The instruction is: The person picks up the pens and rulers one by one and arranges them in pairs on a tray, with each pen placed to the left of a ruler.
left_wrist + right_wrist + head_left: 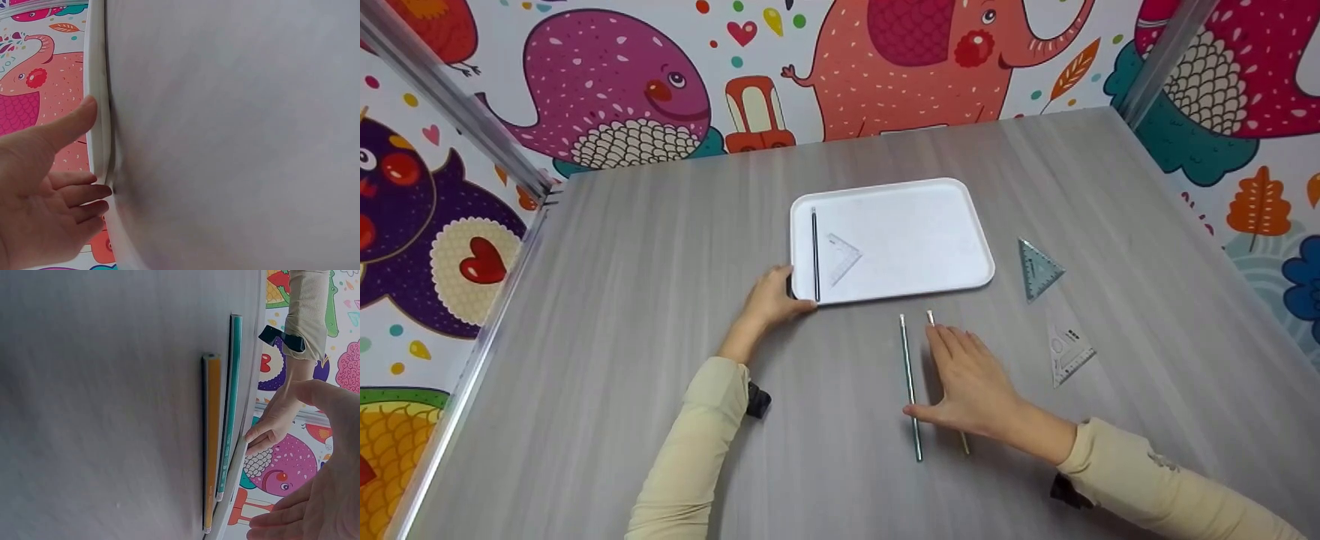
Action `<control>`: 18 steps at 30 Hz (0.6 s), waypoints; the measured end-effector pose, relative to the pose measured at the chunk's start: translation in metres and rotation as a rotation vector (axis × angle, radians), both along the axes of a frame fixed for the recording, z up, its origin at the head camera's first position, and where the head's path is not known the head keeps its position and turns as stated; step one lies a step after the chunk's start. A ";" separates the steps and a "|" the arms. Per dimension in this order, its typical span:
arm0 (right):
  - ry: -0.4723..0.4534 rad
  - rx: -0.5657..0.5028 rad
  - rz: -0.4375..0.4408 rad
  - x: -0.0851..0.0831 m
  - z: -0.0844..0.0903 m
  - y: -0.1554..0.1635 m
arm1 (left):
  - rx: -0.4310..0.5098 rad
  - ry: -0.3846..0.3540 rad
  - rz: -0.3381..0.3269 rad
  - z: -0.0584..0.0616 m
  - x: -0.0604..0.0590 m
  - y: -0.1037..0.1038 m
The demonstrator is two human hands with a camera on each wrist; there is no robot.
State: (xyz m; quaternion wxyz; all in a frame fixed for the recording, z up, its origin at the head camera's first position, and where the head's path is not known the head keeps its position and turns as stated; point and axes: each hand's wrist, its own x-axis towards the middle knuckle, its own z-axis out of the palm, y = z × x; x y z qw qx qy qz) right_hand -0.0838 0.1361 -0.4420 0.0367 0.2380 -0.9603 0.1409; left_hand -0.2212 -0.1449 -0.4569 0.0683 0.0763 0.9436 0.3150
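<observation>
My left hand [769,300] rests at the near left corner of a white tray [915,240], thumb and fingertips touching its rim. On the tray lie a black pencil [816,255] along the left side and a clear set square [851,262] beside it. Above the table my right hand [971,379] is spread over a yellow pencil [211,439], which it partly covers in the head view. Its thumb tip appears over a green pencil [907,360] parallel to the yellow one. No grip on either pencil shows; in the right wrist view the fingers [287,520] are apart from both.
Right of the tray a teal set square [1039,271] lies on the grey table [660,247], with another clear set square [1069,356] nearer to me. Patterned walls [615,82] and metal posts [457,97] bound the table. Both sleeved wrists carry black cameras.
</observation>
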 end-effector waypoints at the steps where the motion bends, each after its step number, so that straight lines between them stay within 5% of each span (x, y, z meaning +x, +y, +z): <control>1: 0.011 -0.001 0.005 0.001 0.000 0.000 | 0.001 0.000 0.000 0.000 0.000 0.000; 18: 0.063 0.033 0.004 0.009 -0.006 -0.006 | -0.021 -0.002 0.008 0.001 0.000 0.001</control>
